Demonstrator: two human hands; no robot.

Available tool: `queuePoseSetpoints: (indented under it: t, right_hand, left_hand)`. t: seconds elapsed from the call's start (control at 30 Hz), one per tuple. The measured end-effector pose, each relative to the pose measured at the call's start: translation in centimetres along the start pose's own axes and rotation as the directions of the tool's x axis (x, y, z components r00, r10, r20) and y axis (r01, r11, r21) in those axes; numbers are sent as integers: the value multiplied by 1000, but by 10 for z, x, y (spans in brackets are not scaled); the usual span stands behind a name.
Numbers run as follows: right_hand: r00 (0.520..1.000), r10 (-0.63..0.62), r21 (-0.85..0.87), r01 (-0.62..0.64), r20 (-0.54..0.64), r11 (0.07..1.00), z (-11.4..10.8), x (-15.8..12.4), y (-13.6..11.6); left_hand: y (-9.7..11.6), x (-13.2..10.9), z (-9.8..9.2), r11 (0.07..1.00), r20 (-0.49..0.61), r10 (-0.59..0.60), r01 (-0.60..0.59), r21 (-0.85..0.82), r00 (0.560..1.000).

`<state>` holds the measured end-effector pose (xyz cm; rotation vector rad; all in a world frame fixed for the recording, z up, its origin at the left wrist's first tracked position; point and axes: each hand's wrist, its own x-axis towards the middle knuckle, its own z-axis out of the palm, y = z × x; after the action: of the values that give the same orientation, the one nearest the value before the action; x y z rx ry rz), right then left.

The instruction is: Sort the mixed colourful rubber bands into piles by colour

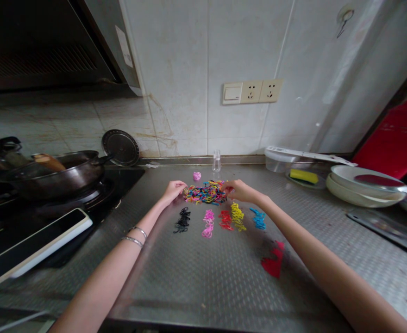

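Note:
A mixed pile of small coloured rubber bands (pixel 206 194) lies on the metal counter between my two hands. My left hand (pixel 174 190) is at the pile's left end, thumb and fingertips pinched together; whatever is between them is too small to make out. At the right end, my right hand (pixel 240 190) has its fingers curled closed, and its fingertips are partly hidden. Nearer to me are separate groups of bands: black (pixel 182 220), pink (pixel 208 224), red (pixel 226 220), yellow (pixel 238 217) and blue (pixel 259 218).
Behind the pile are a pink ball-like bundle (pixel 197 176) and a small clear bottle (pixel 216 162). A pan (pixel 57 173) stands on the stove at left. A sponge (pixel 303 176), white bowls (pixel 359 185) and a knife (pixel 387 231) are at right. A red torn piece (pixel 273 260) lies in front.

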<state>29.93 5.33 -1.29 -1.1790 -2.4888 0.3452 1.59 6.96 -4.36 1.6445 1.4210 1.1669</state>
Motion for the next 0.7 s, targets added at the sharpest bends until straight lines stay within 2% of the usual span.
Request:
queuePoseSetpoints:
  t: [0.17,0.33,0.43,0.57,0.63,0.7]
  right_hand:
    - [999,31,140,-27,-33,990,-6,0,2]
    - [999,28,164,-22,-32,986,-11,2,3]
    - [989,84,224,-109,118,968,-18,0,9]
    - [907,144,319,-283,396,905,-23,-7,25]
    - [871,152,342,-336,467,877,-22,-9,33]
    - [862,151,360,-353,484,864,-22,-10,38]
  left_hand:
    - [-1,0,0,1000,0,-5,5,-11,1000]
    - [0,0,0,1000,-1,-10,10,0,1000]
    - [0,0,0,1000,5,-15,15,0,1000]
    - [-2,2,0,1000,1,-16,16,7,1000]
    - [-4,3,0,1000,0,-13,13,10,1000]
    - [-5,3,0,1000,-1,-8,8,12,1000]
